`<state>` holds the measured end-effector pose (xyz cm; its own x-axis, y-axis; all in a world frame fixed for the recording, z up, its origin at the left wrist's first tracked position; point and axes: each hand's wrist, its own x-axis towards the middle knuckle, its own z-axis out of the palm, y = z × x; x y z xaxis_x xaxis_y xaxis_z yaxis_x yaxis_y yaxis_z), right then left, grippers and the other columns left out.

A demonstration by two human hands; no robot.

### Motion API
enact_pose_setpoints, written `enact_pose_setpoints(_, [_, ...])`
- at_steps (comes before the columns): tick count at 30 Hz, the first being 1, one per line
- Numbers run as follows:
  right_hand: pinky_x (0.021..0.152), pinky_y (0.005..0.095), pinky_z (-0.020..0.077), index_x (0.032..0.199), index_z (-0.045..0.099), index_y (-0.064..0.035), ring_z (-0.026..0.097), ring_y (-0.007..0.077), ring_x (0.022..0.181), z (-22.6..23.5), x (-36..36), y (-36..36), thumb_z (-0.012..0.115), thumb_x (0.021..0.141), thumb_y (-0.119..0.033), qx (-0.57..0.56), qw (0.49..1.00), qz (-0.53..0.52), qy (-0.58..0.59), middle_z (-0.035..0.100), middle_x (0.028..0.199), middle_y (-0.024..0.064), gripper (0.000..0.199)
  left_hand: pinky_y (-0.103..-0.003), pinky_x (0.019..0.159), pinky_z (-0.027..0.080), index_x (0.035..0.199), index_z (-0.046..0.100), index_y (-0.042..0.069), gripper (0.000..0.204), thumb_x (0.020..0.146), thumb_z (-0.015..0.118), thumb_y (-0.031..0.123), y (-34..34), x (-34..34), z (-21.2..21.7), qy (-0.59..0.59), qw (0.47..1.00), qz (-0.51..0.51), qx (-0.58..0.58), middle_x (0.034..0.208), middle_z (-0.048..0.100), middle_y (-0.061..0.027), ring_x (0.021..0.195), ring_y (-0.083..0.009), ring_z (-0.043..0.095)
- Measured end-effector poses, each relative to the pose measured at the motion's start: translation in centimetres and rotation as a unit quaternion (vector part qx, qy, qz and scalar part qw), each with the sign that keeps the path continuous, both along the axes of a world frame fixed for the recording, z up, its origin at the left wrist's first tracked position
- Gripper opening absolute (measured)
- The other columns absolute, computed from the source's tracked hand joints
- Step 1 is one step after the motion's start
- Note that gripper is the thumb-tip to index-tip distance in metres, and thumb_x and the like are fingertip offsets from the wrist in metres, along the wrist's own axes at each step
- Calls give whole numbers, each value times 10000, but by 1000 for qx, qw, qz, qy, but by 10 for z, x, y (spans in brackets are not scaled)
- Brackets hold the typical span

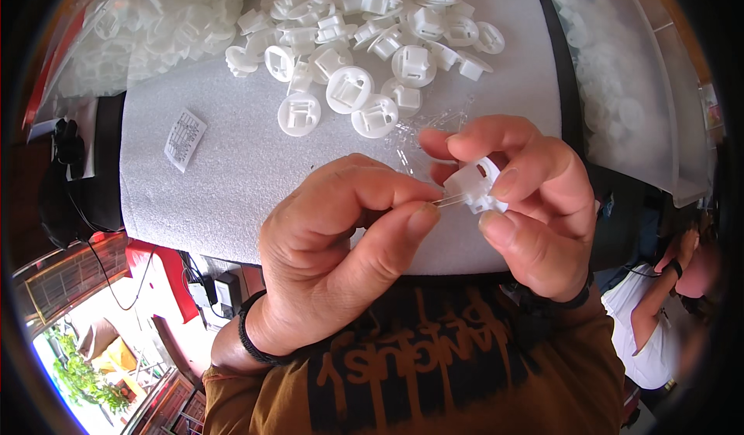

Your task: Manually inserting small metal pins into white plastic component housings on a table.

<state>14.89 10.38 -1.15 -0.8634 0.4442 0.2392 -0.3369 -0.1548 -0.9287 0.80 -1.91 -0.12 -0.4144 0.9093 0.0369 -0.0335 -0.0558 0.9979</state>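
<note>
Across the bench lies a pale grey foam sheet, serving as the work surface, with its near edge close to the person's body. At its far left corner stands a translucent container filled with white plastic pieces. To the right, beside the sheet, a translucent bin holds more of the same. On the far half of the sheet sits a loose pile of white plastic fittings, most with a round flange and a raised block, lying at mixed angles.

The left hand is pinched, thumb against index finger, on a pair of thin leads. The right hand grips one white fitting between thumb and fingers, above the near right part of the sheet. A printed paper label lies left of the pile.

The held fitting is tilted, a slot visible on its upper side. Several fine clear pins are scattered beyond the hands. The thin leads run from the left fingertips to the held fitting (whether they are seated in it cannot be determined).
</note>
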Motion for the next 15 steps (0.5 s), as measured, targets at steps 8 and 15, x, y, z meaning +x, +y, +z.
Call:
enact_pose_setpoints(8, [946, 422, 388, 983, 508, -70, 423, 363, 1209, -4, 0, 4, 473, 813, 52, 163, 986, -20, 25, 433, 1222, 178, 212, -210, 526, 391, 859, 618, -22, 102, 812, 625, 69, -4, 0, -1, -24, 1000, -10, -10, 766, 582, -81, 584, -91, 499])
enact_pose_setpoints(15, [929, 412, 407, 1007, 508, -57, 426, 378, 1202, -7, -2, 4, 458, 810, 65, 190, 980, -27, 44, 428, 1218, 188, 237, -179, 487, 382, 859, 604, -34, 135, 843, 601, 100, -5, 0, -2, -4, 1000, -26, -10, 796, 577, -96, 555, -59, 482])
